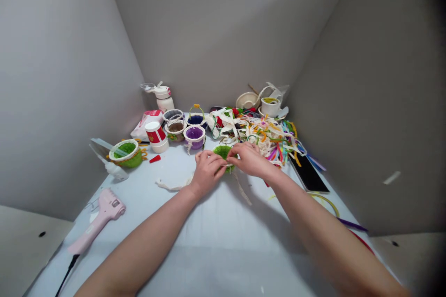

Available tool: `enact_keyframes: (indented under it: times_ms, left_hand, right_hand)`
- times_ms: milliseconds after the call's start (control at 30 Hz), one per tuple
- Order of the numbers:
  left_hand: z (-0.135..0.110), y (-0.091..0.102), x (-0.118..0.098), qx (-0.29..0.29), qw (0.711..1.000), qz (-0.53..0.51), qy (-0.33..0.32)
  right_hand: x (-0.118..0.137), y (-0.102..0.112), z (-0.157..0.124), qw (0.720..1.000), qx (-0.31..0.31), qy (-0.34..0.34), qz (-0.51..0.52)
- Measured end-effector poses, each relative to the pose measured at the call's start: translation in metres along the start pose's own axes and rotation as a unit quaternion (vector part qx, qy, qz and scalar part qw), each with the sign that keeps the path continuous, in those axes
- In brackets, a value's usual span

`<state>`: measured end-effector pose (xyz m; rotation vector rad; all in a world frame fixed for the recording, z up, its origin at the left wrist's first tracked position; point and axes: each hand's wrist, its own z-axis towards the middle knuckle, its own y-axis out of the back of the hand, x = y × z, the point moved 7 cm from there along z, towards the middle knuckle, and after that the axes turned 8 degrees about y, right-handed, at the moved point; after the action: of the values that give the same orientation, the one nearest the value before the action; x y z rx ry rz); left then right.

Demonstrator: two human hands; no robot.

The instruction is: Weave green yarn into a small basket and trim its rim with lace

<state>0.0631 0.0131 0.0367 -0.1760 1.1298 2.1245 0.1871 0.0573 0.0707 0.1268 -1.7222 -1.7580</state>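
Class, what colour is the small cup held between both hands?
Green, seen in the head view: the small cup.

A small green cup (223, 151) — upright on the table, mid-way back — with pale lace at its rim.

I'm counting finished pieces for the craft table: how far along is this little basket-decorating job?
Looks done: several trimmed cups at the back, such as the purple cup and the blue one with a handle. In hand: the left hand and right hand both pinch pale trim against the rim of the green cup. Seemingly left: it shows no handle, and the ribbon pile and pink glue gun lie beside it.
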Motion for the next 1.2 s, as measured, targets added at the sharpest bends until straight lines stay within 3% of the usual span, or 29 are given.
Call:
enact_keyframes:
  times_ms: [100, 167, 300, 400, 500, 633, 733, 967, 1200]
  left_hand:
    - [0.001, 0.001, 0.003, -0.008, 1.0, -0.006, 0.003]
    - [0.002, 0.001, 0.004, -0.007, 1.0, -0.011, 0.003]
    - [0.003, 0.003, 0.004, -0.006, 1.0, -0.02, -0.001]
    - [0.002, -0.002, -0.002, 0.024, 0.999, -0.02, -0.02]
    - [0.001, -0.005, -0.003, 0.035, 0.999, -0.022, -0.01]
    - [0.001, -0.001, 0.004, 0.023, 0.999, -0.027, 0.013]
    - [0.0, 0.001, 0.008, 0.024, 0.999, -0.036, 0.015]
    - [0.001, 0.001, 0.008, 0.031, 0.998, -0.048, 0.027]
    - [0.0, 0.001, 0.008, 0.038, 0.998, -0.042, 0.03]
  right_hand:
    - [0.003, -0.006, 0.005, 1.0, 0.024, 0.007, 0.01]
    - [0.005, -0.009, 0.009, 1.0, 0.008, 0.02, 0.017]
    - [0.002, -0.009, 0.016, 0.994, -0.08, 0.026, 0.063]
    - [-0.008, 0.0, 0.022, 0.972, -0.168, 0.0, 0.166]
    - [-0.017, 0.013, 0.026, 0.908, -0.224, -0.04, 0.351]
    - [-0.021, 0.019, 0.028, 0.776, -0.174, -0.112, 0.595]
    - [-0.034, 0.041, 0.026, 0.735, -0.201, -0.13, 0.635]
    - [-0.096, 0.094, 0.017, 0.719, -0.323, -0.157, 0.595]
    - [-0.135, 0.107, 0.007, 0.709, -0.361, -0.165, 0.583]
